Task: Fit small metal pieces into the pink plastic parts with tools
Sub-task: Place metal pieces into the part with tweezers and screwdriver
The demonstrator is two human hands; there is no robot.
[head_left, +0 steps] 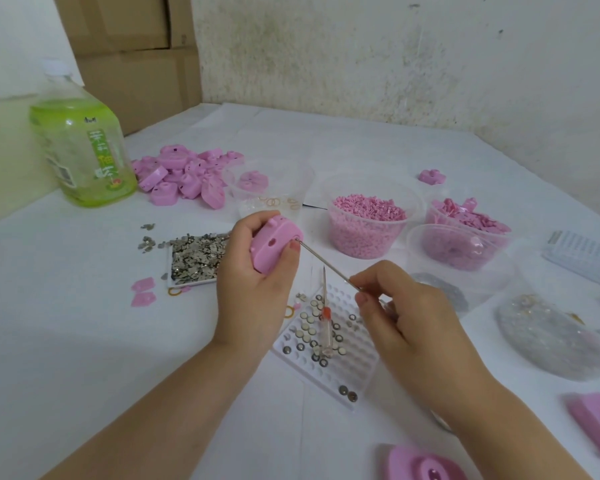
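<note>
My left hand (pixel 253 282) grips a pink plastic part (pixel 274 247) above the table's middle, fingers curled round it. My right hand (pixel 406 320) pinches a thin metal tool (pixel 326 265) whose tip touches the part's right edge. Below the hands lies a white dimpled tray (pixel 347 362) with several small round metal pieces in its pockets. A second tool with a red band (pixel 325 317) lies across that tray. A small white tray of grey metal scraps (pixel 194 258) sits left of the part.
A heap of pink parts (pixel 184 178) and a green bottle (pixel 84 143) stand at the back left. Tubs of pink pellets (pixel 368 223) and pink pieces (pixel 465 233) stand at the right. More pink parts (pixel 426 462) lie near the front right. Cardboard boxes stand behind.
</note>
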